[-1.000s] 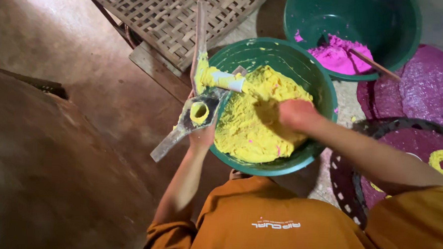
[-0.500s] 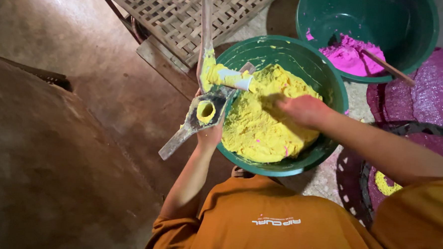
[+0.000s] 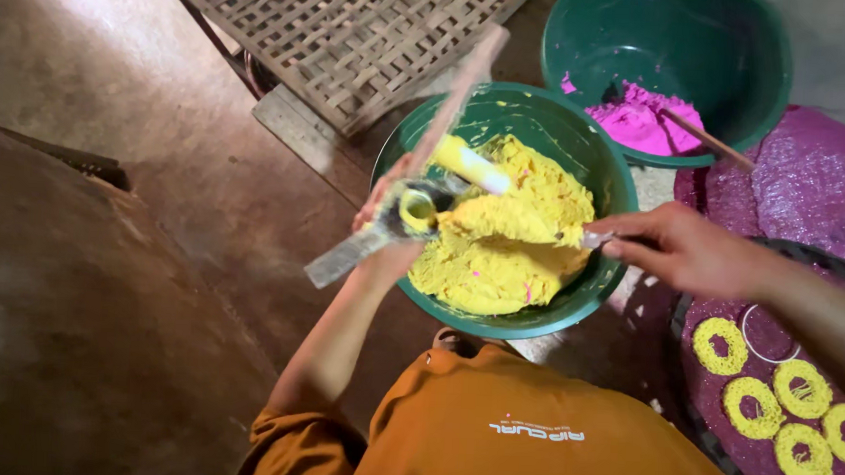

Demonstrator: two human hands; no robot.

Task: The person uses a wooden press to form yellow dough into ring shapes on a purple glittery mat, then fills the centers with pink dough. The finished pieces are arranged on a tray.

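Head view: the left hand (image 3: 385, 228) is closed around a metal press (image 3: 400, 216), a hinged tool with long flat handles. It holds the press at the left rim of a green bowl (image 3: 607, 184). One handle slants down to the left over the floor (image 3: 141, 159); the other rises, blurred, toward a woven mat (image 3: 355, 35). The round cup of the press shows yellow paste inside, and a pale cylinder on it points over the bowl.

The bowl is heaped with yellow dough (image 3: 508, 241). The right hand (image 3: 688, 249) reaches in from the right, fingers closed on a thin metal tool (image 3: 593, 239) whose tip touches the dough.

Behind stands a second green bowl (image 3: 734, 61) with pink dough (image 3: 641, 124) and a stick (image 3: 707, 138) resting in it. At the right a dark tray (image 3: 682, 391) carries yellow rings (image 3: 776, 405) of pressed dough, beside a purple sheet (image 3: 805, 188). The person wears an orange shirt (image 3: 528, 432).
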